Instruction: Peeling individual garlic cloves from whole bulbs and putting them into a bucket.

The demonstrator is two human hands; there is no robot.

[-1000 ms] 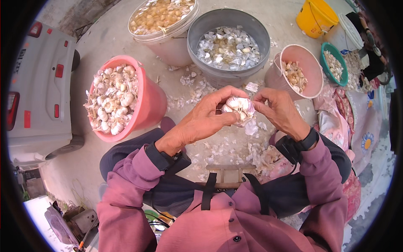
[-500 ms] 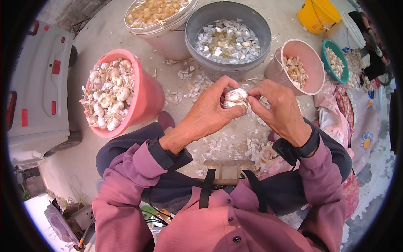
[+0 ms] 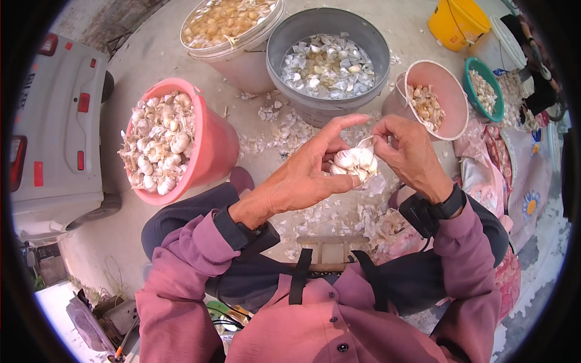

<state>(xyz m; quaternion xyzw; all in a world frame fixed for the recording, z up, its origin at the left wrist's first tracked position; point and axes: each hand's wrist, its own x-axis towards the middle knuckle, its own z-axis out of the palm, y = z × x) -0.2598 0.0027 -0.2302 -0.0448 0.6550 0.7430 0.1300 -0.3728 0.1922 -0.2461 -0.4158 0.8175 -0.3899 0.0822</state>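
My left hand (image 3: pixel 311 166) cradles a white garlic bulb (image 3: pixel 354 161) between thumb and lower fingers, its index finger stretched out above. Separate cloves bulge on the bulb, and loose papery skin hangs under it. At the bulb's upper right, my right hand (image 3: pixel 407 148) pinches a strip of pale skin between thumb and index finger. To the left leans a pink bucket (image 3: pixel 213 145) heaped with whole garlic bulbs (image 3: pixel 163 142). In front of my hands stands a grey tub (image 3: pixel 328 106) holding water and floating garlic skins.
A white bucket (image 3: pixel 242 63) of peeled cloves in water stands far left of the tub. On the right are a pale pink bucket (image 3: pixel 451 100) with cloves, a teal basin (image 3: pixel 497 109), a yellow bucket (image 3: pixel 457 24) and cloth sacks (image 3: pixel 526 175). Skins litter the floor. A silver vehicle (image 3: pixel 66 151) is at left.
The garlic bulb has moved slightly nearer and turned, showing more of its cloves. My left index finger has straightened off it. My right hand has pulled a strip of skin upward.
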